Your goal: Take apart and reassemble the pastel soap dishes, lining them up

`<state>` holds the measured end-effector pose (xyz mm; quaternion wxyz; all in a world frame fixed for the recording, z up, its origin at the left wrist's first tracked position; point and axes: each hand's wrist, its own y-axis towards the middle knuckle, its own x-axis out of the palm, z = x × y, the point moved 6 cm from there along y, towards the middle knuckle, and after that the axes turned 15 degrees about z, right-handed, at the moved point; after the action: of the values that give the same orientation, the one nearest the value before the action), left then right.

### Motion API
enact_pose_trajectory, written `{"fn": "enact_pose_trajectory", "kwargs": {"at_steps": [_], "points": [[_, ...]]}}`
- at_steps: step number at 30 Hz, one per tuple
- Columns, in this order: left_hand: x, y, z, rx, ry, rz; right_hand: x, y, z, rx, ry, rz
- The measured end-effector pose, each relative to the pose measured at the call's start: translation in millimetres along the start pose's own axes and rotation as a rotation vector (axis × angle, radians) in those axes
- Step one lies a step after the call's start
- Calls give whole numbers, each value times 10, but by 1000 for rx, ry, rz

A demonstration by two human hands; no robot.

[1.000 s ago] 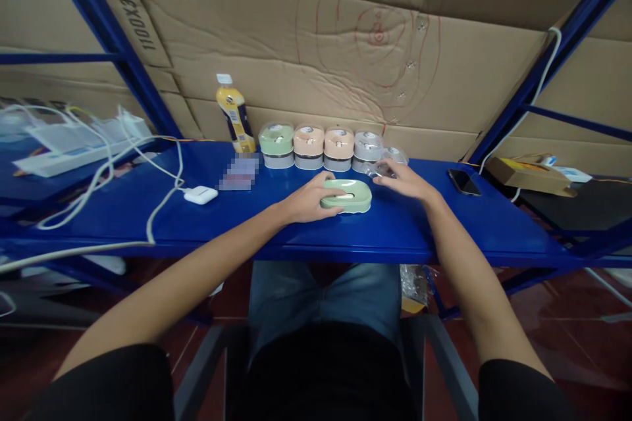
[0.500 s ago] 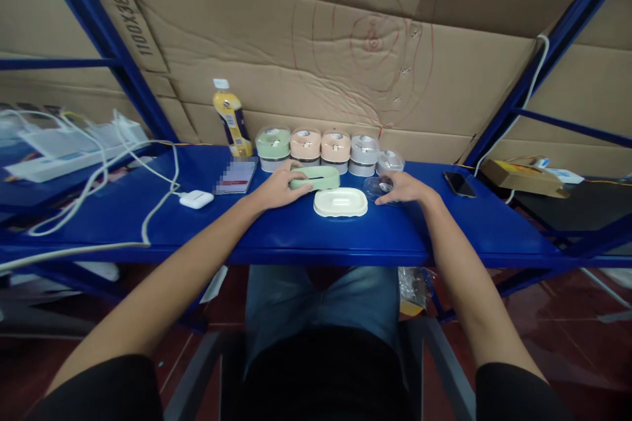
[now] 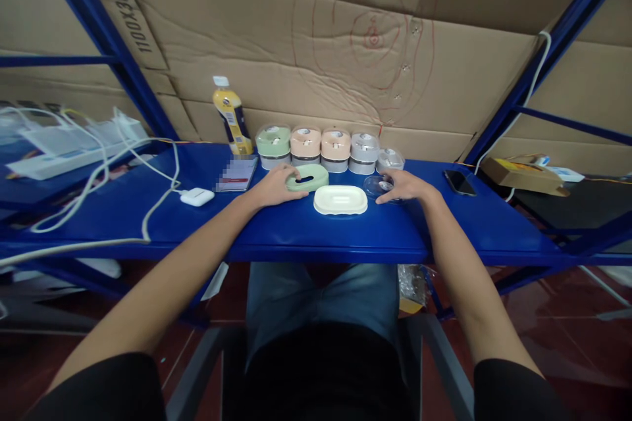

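Observation:
My left hand [image 3: 272, 185] grips a pale green oval cover [image 3: 309, 177] with a slot in its top, resting on the blue shelf [image 3: 306, 230]. Just right of it lies a cream oval tray [image 3: 340, 200], uncovered. My right hand [image 3: 403, 185] curls its fingers on a clear round lid [image 3: 376, 185] lying flat beside the tray. Behind them stands a row of several round containers: green [image 3: 273, 145], two peach [image 3: 306, 144], grey [image 3: 364, 150] and a low clear one [image 3: 390, 160].
A yellow bottle [image 3: 230, 115] stands at the back left, a small booklet [image 3: 237, 173] in front of it. A white earbud case [image 3: 197, 196] and white cables [image 3: 99, 177] lie to the left. A black phone [image 3: 459, 182] and a cardboard box [image 3: 523, 174] sit right.
My left hand lifted the green cover off the cream tray and set it down to the left. My right hand drew back a little with the clear lid.

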<state>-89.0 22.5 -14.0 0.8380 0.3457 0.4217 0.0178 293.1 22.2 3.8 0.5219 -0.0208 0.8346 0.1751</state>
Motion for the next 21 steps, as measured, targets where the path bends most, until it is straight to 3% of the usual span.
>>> {"fn": "enact_pose_trajectory", "kwargs": {"at_steps": [3,6,9,12,16,21], "points": [[-93,2,142,31,-61,111,-32,0,-11,7,-16,8],[-118,-16,433,74,-166,177,-106,7,-21,-11,-8,73],[56,-41,735,99,-247,18,-220,-7,-78,-62,75,225],[238,-54,889,101,-277,-116,-275,-52,-253,-165,240,345],[340,-30,881,89,-344,-112,-121,-94,-687,-378,368,256],[395,-24,875,79,-450,-71,133,-107,-1110,-525,306,170]]}}
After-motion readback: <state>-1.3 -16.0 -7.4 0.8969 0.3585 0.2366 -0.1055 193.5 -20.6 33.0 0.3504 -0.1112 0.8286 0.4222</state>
